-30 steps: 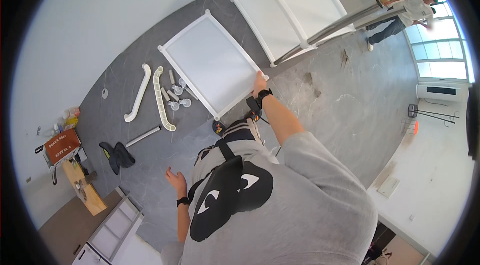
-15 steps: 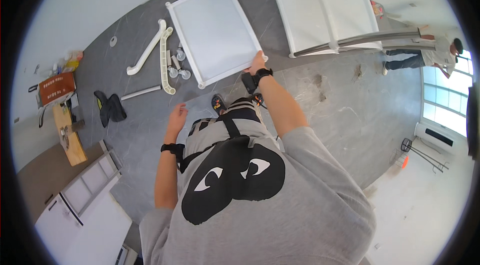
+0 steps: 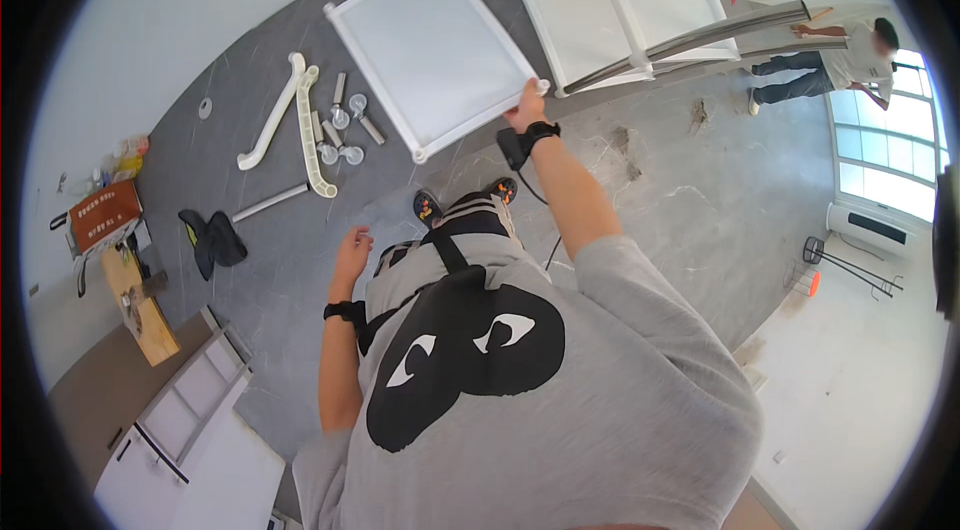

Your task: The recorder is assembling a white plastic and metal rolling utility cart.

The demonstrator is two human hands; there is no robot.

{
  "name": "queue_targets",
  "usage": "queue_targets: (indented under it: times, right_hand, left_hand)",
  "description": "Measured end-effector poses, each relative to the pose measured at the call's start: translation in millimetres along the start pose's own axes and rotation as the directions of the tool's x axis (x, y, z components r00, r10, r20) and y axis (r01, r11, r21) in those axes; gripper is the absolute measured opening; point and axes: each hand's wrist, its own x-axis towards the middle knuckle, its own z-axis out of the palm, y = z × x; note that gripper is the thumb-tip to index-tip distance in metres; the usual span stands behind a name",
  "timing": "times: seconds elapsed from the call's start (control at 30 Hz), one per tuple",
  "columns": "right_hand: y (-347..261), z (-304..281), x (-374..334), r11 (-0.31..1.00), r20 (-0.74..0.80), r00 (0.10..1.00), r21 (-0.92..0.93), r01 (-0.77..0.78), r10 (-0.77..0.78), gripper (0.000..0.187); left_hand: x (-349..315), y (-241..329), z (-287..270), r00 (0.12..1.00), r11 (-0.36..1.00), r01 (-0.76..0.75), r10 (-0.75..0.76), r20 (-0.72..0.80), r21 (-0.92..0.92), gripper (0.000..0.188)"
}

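Note:
My right hand (image 3: 525, 111) grips the near corner of a white rectangular shelf tray (image 3: 425, 50), which is held above the dark grey floor. My left hand (image 3: 352, 252) hangs free by my hip with its fingers apart and nothing in it. Both wrists wear black bands. Beyond the tray stands a partly built white shelf unit with metal poles (image 3: 640, 15), lying tilted. On the floor to the left of the tray lie two white curved handle pieces (image 3: 290, 120), a few small caster wheels (image 3: 345, 135) and a short metal tube (image 3: 265, 201).
A black pair of gloves (image 3: 212, 236) lies on the floor at left. A brown box (image 3: 100, 215) and a wooden board (image 3: 135, 305) sit by the left wall, with white cabinet panels (image 3: 190, 410) nearby. Another person (image 3: 840, 55) works at far right near a window.
The shelf tray has swung a little right, with my right hand still on its corner. My left arm came up from low beside me and now hangs by my hip.

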Motion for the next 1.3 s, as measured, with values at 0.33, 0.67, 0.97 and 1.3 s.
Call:
queue_targets:
  times: [0.33, 0.67, 0.97, 1.3]
  right_hand:
    - [27, -45, -6, 0.976, 0.041, 0.991, -0.181, -0.12, 0.129, 0.04]
    - [92, 20, -34, 0.906, 0.141, 0.967, -0.4, -0.141, 0.213, 0.034]
    - [12, -20, -105, 0.801, 0.398, 0.873, -0.599, 0.013, 0.284, 0.028]
    - [-233, -151, -160, 0.724, 0.154, 0.777, -0.288, 0.627, -0.611, 0.03]
  left_hand:
    - [-18, -49, -2, 0.996, 0.993, 0.082, -0.078, 0.038, -0.087, 0.03]
    - [-11, -24, -3, 0.997, 0.996, 0.06, -0.057, 0.042, -0.067, 0.03]
    - [31, 120, 34, 0.953, 0.976, -0.177, 0.138, 0.269, 0.125, 0.024]
    - [47, 461, 167, 0.664, 0.677, -0.736, 0.726, 0.182, -0.013, 0.042]
